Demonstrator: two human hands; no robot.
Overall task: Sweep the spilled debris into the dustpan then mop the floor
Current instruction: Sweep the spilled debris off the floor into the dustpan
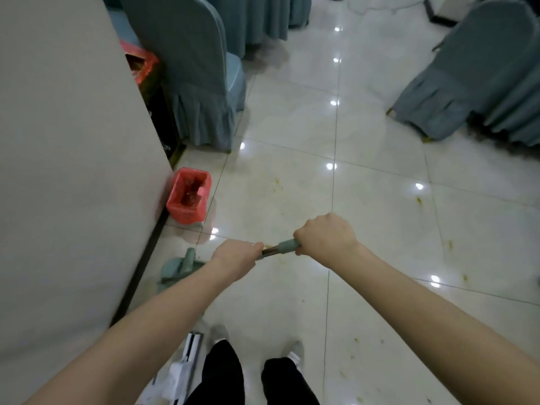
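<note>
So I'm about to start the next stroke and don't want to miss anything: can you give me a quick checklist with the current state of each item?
1. Both hands on the handle: ok, left hand and right hand grip it.
2. Dustpan within reach: ok, on the floor by the wall.
3. Yellowish debris gone: not ok.
4. Red-lined bin out of the way: ok.
5. Tool head position: cannot tell, hidden.

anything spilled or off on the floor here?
Yes. Yellowish smears and specks dirty the white floor: a patch ahead of the hands, spots at right, more by the feet. Dustpan lies by the wall.
</note>
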